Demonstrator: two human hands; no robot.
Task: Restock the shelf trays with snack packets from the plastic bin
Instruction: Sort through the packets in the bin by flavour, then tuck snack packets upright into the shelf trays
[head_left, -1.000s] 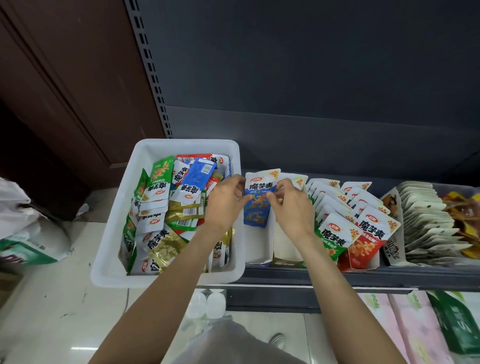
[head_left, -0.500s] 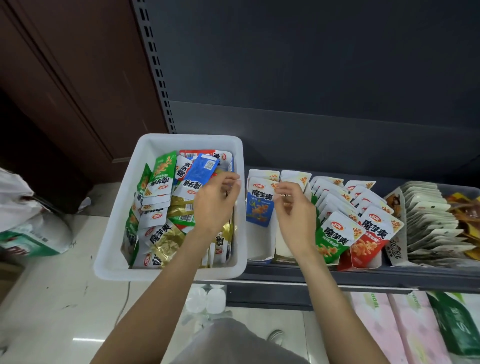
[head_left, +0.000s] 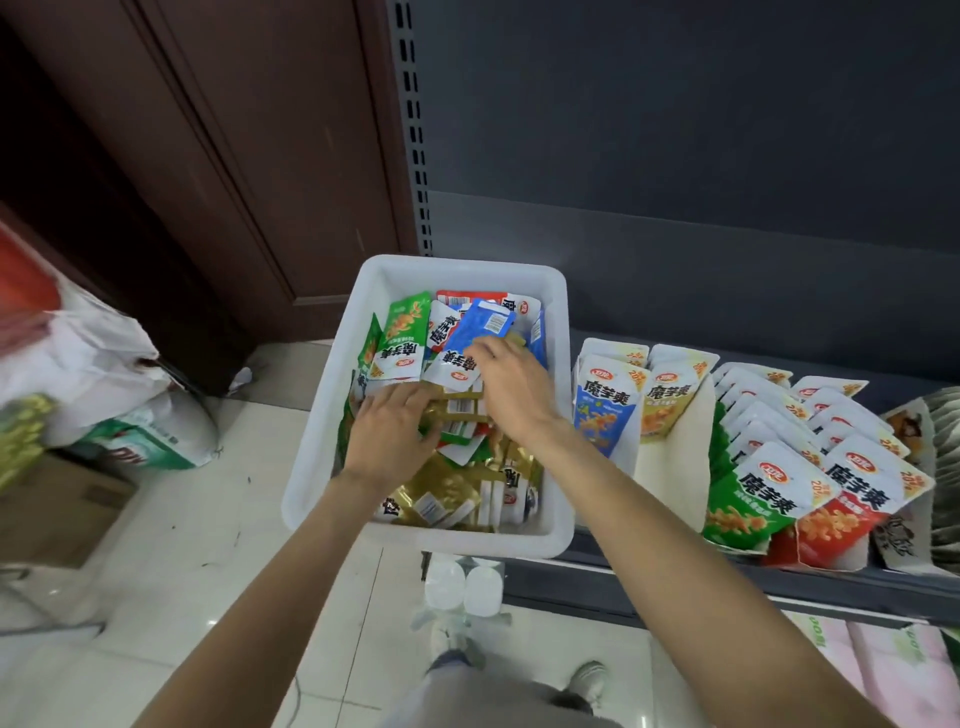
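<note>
Both hands, left hand (head_left: 392, 434) and right hand (head_left: 511, 387), lie open on packets in the plastic bin (head_left: 322, 467) at center frame, gripping nothing. The blue-packet tray (head_left: 605, 410) beside it holds few packets; the bin holds plenty.

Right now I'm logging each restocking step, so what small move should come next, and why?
Probably close the right hand on the blue packet under its fingertips and lift it from the plastic bin. Both hands are in the bin, neither clearly holding anything, and the blue-packet tray on the shelf looks nearly empty.
</note>
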